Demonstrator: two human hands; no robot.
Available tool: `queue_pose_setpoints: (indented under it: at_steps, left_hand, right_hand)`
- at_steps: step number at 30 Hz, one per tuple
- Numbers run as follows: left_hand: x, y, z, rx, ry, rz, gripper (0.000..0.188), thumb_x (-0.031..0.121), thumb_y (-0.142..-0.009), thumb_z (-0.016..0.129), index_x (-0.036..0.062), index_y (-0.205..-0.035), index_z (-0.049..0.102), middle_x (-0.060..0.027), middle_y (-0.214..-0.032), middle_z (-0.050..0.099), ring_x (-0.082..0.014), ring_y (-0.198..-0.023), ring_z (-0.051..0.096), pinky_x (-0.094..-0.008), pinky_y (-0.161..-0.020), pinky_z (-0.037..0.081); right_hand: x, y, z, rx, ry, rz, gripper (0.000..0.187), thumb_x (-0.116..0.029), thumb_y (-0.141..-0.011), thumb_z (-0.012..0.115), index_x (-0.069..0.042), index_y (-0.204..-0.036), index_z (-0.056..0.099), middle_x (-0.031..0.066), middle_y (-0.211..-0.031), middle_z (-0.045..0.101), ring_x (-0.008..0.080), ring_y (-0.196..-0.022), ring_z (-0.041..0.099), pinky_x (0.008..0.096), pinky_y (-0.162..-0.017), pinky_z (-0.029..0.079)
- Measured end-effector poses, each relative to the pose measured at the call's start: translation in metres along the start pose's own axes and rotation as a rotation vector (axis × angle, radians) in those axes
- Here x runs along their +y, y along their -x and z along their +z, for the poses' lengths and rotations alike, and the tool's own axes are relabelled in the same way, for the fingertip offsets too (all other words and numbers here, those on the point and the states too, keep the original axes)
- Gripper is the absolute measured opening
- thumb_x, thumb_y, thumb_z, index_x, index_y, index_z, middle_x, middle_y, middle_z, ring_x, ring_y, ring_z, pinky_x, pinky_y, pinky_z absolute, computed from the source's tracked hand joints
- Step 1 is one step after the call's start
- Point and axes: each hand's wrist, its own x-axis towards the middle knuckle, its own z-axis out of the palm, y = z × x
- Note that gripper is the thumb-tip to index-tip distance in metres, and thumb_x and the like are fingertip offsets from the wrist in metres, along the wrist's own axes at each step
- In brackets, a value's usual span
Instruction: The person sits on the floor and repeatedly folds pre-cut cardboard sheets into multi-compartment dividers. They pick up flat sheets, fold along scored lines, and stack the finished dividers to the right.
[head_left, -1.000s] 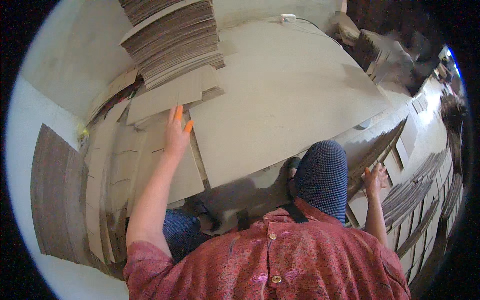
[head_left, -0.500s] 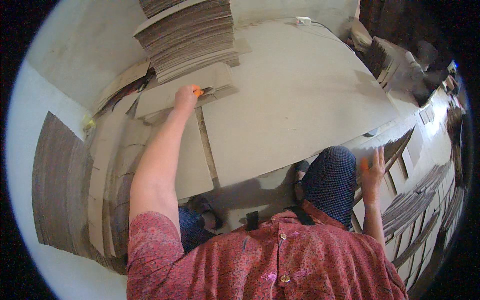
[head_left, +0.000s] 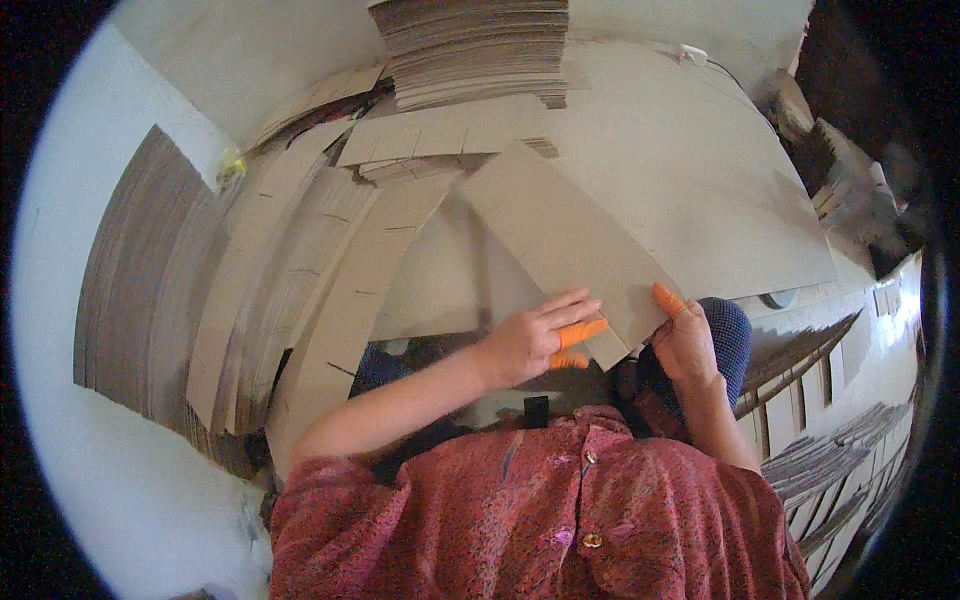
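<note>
A long cardboard strip slants from the middle of the board down toward my lap. My right hand is closed on its near end, with an orange-covered thumb on top and the fingers underneath. At the strip's left edge is my left hand, fingers stretched out against the cardboard, two of them in orange covers. Left of it, another slotted strip lies at a slant. Beyond are more slotted strips, lying crosswise below a tall stack of cardboard.
A large flat cardboard sheet covers the work surface. Upright cardboard stacks stand along the left wall. On the right are rows of slotted cardboard. A small white plug-like object with a cord lies at the back.
My left hand has come back from the far-left strips toward my body. A cardboard strip is now in my right hand, which has moved inward. The view has shifted left.
</note>
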Motion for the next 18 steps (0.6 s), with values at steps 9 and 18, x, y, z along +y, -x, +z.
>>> queue_pose_setpoints:
  at_steps: [9, 18]
  left_hand:
    - [-0.078, 0.126, -0.122, -0.242, -0.648, -1.329, 0.033, 0.026, -0.081, 0.058, 0.0023, -0.103, 0.058, -0.0206, -0.094, 0.06, -0.0333, -0.088, 0.059, -0.0427, -0.076, 0.046]
    - [-0.03, 0.076, -0.144, 0.048, -0.323, -1.006, 0.014, 0.013, -0.076, 0.056, -0.0007, -0.078, 0.059, -0.0216, -0.072, 0.058, -0.0324, -0.066, 0.057, -0.0392, -0.06, 0.044]
  right_hand:
    - [0.017, 0.016, -0.02, -0.012, 0.459, -0.123, 0.022, -0.018, -0.088, 0.055, 0.002, -0.094, 0.064, 0.0031, -0.08, 0.064, 0.0111, -0.059, 0.055, 0.0228, -0.052, 0.042]
    - [-0.007, 0.043, 0.023, -0.144, 0.899, -0.737, 0.014, -0.011, -0.083, 0.059, 0.001, -0.09, 0.063, 0.01, -0.065, 0.06, 0.0081, -0.055, 0.051, 0.024, -0.051, 0.04]
